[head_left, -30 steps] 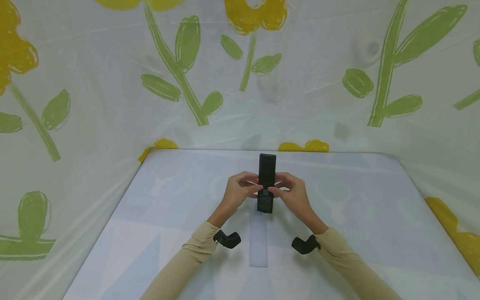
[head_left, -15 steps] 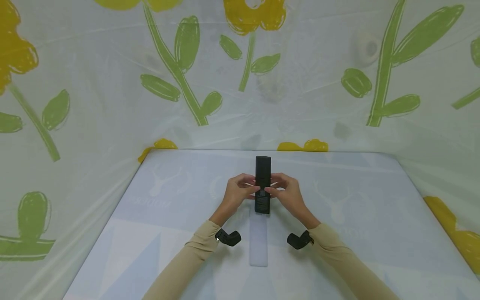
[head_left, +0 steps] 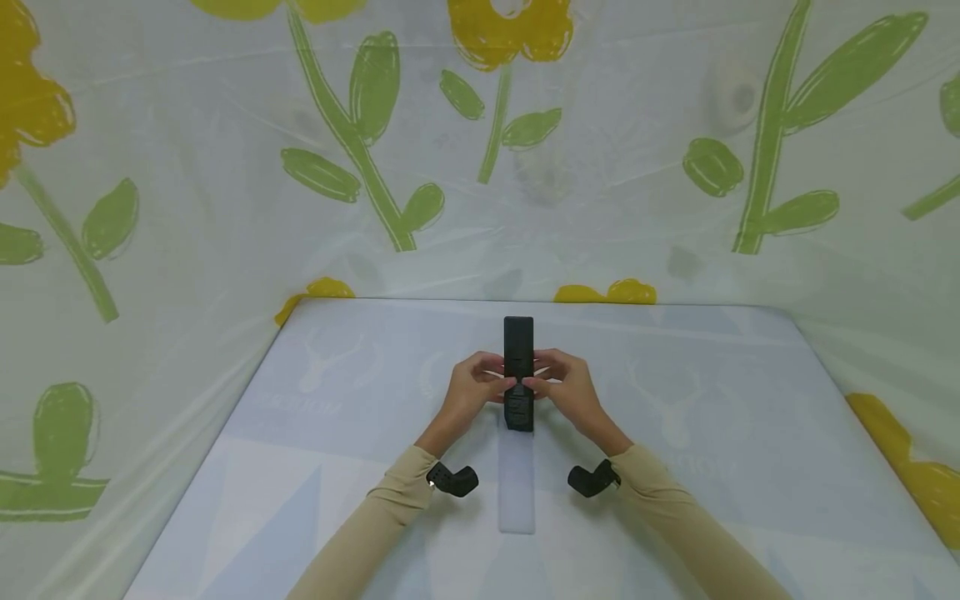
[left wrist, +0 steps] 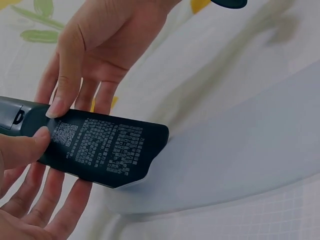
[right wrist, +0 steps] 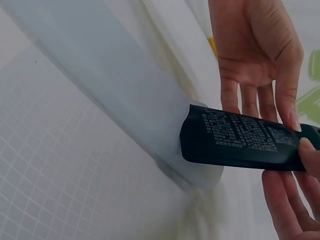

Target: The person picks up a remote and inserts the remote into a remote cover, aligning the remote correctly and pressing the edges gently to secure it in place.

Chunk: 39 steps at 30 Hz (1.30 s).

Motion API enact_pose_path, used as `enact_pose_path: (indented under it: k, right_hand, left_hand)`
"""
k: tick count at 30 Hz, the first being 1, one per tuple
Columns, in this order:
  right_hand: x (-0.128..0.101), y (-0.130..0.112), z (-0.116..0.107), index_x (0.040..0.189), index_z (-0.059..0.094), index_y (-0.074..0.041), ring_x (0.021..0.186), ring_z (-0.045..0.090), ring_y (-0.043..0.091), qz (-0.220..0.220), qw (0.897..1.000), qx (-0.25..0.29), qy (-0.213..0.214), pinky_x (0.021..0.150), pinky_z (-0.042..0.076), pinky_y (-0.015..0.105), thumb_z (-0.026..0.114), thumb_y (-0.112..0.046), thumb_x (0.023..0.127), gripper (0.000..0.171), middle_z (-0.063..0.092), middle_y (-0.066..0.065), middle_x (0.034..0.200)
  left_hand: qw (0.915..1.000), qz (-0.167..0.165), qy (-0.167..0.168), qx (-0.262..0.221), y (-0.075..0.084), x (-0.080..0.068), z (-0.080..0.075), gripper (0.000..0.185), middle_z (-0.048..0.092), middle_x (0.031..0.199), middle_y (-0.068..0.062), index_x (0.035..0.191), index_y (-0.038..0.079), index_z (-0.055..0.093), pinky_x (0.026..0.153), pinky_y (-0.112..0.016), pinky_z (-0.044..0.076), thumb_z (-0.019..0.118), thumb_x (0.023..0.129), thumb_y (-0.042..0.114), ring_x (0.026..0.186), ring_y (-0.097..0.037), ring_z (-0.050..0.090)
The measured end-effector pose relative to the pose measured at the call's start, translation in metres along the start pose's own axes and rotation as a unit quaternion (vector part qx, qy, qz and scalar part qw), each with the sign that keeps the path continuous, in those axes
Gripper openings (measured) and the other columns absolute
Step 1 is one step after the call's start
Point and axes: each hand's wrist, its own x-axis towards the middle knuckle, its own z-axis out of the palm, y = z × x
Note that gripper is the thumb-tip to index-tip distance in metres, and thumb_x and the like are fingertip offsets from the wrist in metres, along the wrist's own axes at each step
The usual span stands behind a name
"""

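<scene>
A black remote control (head_left: 519,340) is held up over the middle of the table, its back turned toward me. Printed white text and a battery cover show on that back in the left wrist view. My left hand (head_left: 471,385) pinches its left edge, thumb on the back and fingers beneath. On the opposite edge my right hand (head_left: 567,387) grips it the same way, the two thumb tips nearly meeting. Below lies a long, pale translucent strip (head_left: 517,487), its far end overlapped by the remote's lower end in the head view.
The table (head_left: 315,508) has a pale cover with faint blue-grey shapes. A white curtain (head_left: 615,167) printed with yellow flowers and green leaves hangs behind and on both sides. Both wrists carry black cameras.
Both hands have shifted the remote control slightly left and nearer me, bringing it in line with the strip. It stands straighter now. The grip is the same.
</scene>
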Motion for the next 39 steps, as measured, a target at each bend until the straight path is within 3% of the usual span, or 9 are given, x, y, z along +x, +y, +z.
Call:
enact_pose_path:
  k: [8,16,21,23,28,35,39]
  right_hand:
    - [0.000,0.005,0.001,0.119,0.062,-0.005,0.084,0.066,0.024,0.029,0.999,0.007,-0.012,0.066,0.058,0.035,0.072,-0.002,0.081,0.039,0.066,0.013,0.100]
    - [-0.007,0.004,0.001,0.113,0.065,0.002,0.086,0.067,0.023,0.076,0.996,0.009,-0.039,0.076,0.056,0.034,0.069,0.004,0.081,0.033,0.068,0.012,0.098]
    - [-0.013,0.011,0.002,0.108,0.065,0.005,0.084,0.067,0.022,0.102,0.993,0.008,-0.066,0.075,0.056,0.033,0.069,0.007,0.079,0.030,0.069,0.013,0.094]
    - [-0.016,0.014,0.003,0.107,0.064,0.008,0.084,0.067,0.023,0.097,0.991,0.009,-0.090,0.073,0.057,0.033,0.069,0.007,0.078,0.030,0.068,0.014,0.093]
    - [-0.022,0.021,0.006,0.107,0.063,0.009,0.086,0.066,0.024,0.087,0.988,-0.003,-0.125,0.072,0.057,0.033,0.069,0.007,0.075,0.032,0.067,0.016,0.094]
    - [-0.030,0.018,0.011,0.099,0.065,-0.001,0.081,0.063,0.017,0.017,0.983,-0.143,-0.113,0.071,0.052,0.032,0.079,0.006,0.068,0.035,0.070,0.006,0.087]
    - [-0.034,0.018,0.011,0.095,0.064,-0.001,0.074,0.061,0.015,-0.027,0.978,-0.177,-0.104,0.064,0.051,0.029,0.081,0.006,0.066,0.035,0.069,0.005,0.083]
  left_hand:
    - [0.9998,-0.011,-0.008,0.017,-0.005,0.000,0.002,0.036,0.061,0.105,-0.018,0.112,-0.003,0.054,0.070,-0.039,0.057,0.072,0.080,0.000,0.083,-0.019,0.064]
    - [0.9995,-0.029,-0.006,0.012,-0.005,0.001,-0.001,0.035,0.062,0.098,-0.014,0.108,0.001,0.051,0.063,-0.036,0.057,0.067,0.079,-0.008,0.076,-0.017,0.063]
    - [0.9990,-0.035,-0.027,0.005,0.017,-0.009,-0.002,0.034,0.062,0.100,-0.019,0.110,-0.004,0.050,0.068,-0.040,0.057,0.064,0.080,-0.010,0.080,-0.020,0.064]
    - [0.9988,-0.035,-0.032,0.008,0.025,-0.013,-0.003,0.034,0.061,0.100,-0.021,0.110,-0.006,0.049,0.069,-0.041,0.057,0.063,0.080,-0.011,0.078,-0.020,0.064]
    - [0.9990,-0.035,-0.029,-0.003,0.011,-0.006,-0.006,0.034,0.061,0.098,-0.023,0.109,-0.006,0.049,0.067,-0.042,0.057,0.064,0.079,-0.013,0.072,-0.019,0.062]
    - [0.9993,-0.029,-0.011,-0.023,-0.005,0.001,-0.006,0.035,0.064,0.092,-0.016,0.107,-0.001,0.051,0.063,-0.040,0.057,0.066,0.077,-0.012,0.069,-0.017,0.062]
    - [0.9996,-0.019,-0.012,-0.016,-0.005,0.000,-0.004,0.035,0.064,0.089,-0.013,0.105,0.000,0.052,0.060,-0.039,0.057,0.066,0.076,-0.013,0.069,-0.016,0.063]
